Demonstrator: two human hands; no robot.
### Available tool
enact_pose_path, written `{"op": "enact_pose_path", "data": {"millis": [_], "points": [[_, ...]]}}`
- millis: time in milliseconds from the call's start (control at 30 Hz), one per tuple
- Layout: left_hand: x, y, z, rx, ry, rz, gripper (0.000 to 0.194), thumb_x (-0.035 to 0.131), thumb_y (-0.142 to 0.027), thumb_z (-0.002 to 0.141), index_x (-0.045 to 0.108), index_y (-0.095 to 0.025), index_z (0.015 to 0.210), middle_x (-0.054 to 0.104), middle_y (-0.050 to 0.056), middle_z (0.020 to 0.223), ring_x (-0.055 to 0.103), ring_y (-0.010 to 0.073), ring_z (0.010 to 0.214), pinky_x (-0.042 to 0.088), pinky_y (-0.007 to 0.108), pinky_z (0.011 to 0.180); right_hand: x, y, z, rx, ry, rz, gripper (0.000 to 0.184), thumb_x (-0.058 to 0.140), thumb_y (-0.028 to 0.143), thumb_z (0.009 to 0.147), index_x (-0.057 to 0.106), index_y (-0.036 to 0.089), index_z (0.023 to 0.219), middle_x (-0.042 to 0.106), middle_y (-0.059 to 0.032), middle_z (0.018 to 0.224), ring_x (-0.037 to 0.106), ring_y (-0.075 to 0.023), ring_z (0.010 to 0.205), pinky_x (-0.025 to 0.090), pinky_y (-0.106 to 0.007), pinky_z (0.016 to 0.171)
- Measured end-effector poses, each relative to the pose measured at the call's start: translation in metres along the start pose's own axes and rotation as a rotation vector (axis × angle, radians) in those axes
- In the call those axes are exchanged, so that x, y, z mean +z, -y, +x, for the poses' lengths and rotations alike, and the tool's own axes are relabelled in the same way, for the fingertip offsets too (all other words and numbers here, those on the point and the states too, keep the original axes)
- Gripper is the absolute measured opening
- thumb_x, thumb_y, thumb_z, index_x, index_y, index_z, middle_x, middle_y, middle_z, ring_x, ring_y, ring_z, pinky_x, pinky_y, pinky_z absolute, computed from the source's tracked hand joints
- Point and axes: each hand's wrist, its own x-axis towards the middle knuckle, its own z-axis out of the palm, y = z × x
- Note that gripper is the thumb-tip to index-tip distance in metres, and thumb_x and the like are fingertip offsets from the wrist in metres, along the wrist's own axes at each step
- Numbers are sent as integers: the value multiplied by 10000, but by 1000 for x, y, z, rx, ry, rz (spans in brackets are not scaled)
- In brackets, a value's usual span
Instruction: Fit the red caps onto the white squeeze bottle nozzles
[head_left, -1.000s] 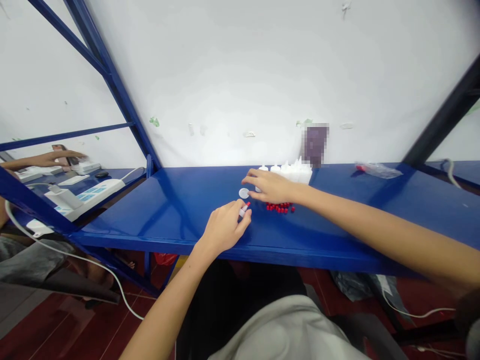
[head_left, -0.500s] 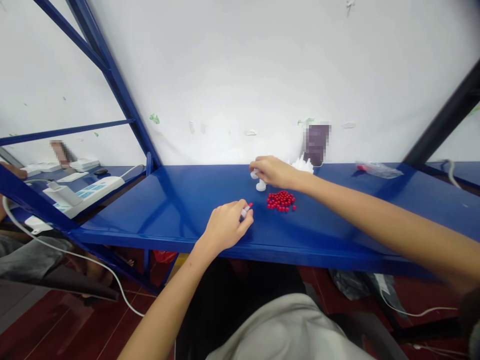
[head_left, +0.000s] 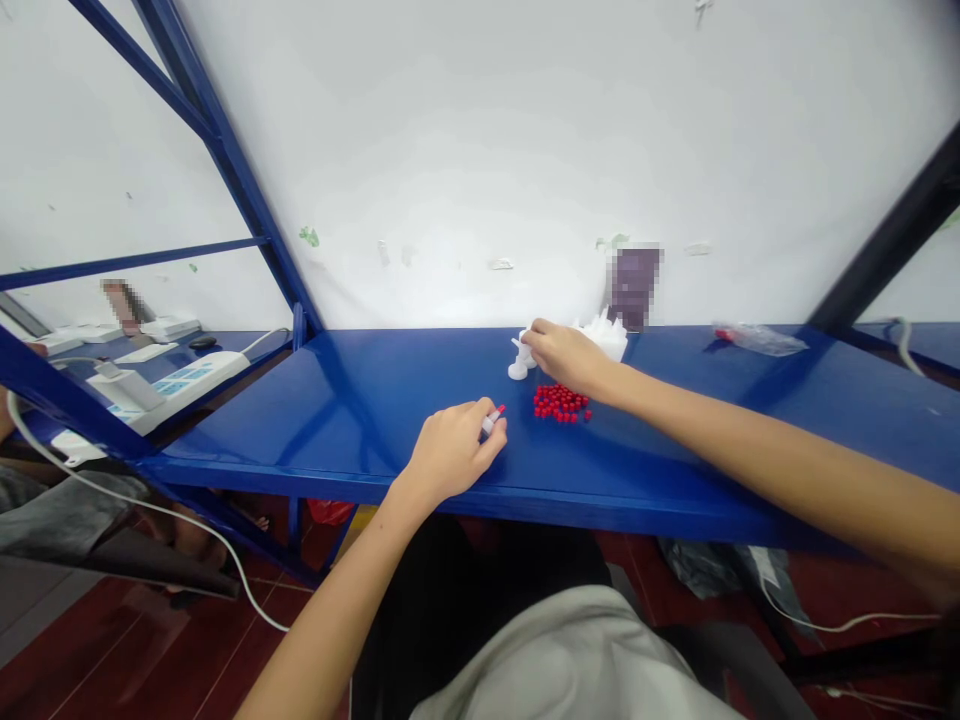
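My left hand (head_left: pixel 455 447) rests low over the front of the blue table, its fingers closed around a small pale plastic piece with a red tip (head_left: pixel 493 419). My right hand (head_left: pixel 564 354) reaches farther back. Its fingertips pinch at a small white plastic piece (head_left: pixel 526 340), partly hidden by the fingers. Just left of and below those fingertips stands a white round-based piece (head_left: pixel 517 370). Between my hands lies a loose cluster of small red pieces (head_left: pixel 559 402), several of them bead-like. A heap of white pointed plastic parts (head_left: pixel 611 335) sits behind my right hand, partly covered by it.
The blue table (head_left: pixel 360 400) ends at a white wall. A clear plastic bag (head_left: pixel 761 340) with something red lies at the right. On the left, beyond blue metal posts, are a power strip (head_left: pixel 199 382) and a white cable (head_left: pixel 187 523). A blurred-out dark patch (head_left: pixel 634 288) stands by the wall.
My right hand has shifted a little to the right, and the white pieces by its fingertips sit differently. More of the white heap shows. My left hand stays put.
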Motion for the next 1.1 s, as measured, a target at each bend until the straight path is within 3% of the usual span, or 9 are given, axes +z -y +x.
{"op": "enact_pose_path", "data": {"millis": [300,667,867,1100], "points": [[0,1,0,4,9,5,260,393,-360,1003,445,-220,789,646,-4,786,588,177,698,303,301,620,7,10,15,39,-10,-14,231,434,112,952,615,119,1096,668,-137,1032,633,-219,763,283,-329,587],[2,1,0,8,0,28,264,395,-364,1006,450,-221,791,654,-6,790,598,177,696,312,300,621,9,3,0,-62,52,-56,202,449,126,975,614,107,1090,676,-149,1065,642,-226,826,301,-315,624],[1,1,0,8,0,19,266,396,-361,1005,451,-221,785,650,-9,779,591,172,685,312,298,618,8,0,-1,-66,-9,-7,206,488,153,943,593,117,1117,646,-150,1107,608,-202,780,298,-307,617],[2,1,0,7,1,30,258,398,-363,1005,459,-223,797,663,-5,793,605,178,696,309,305,620,6,-3,0,-41,-80,152,345,449,128,923,588,153,1237,677,-121,1093,607,-199,769,351,-303,635]]}}
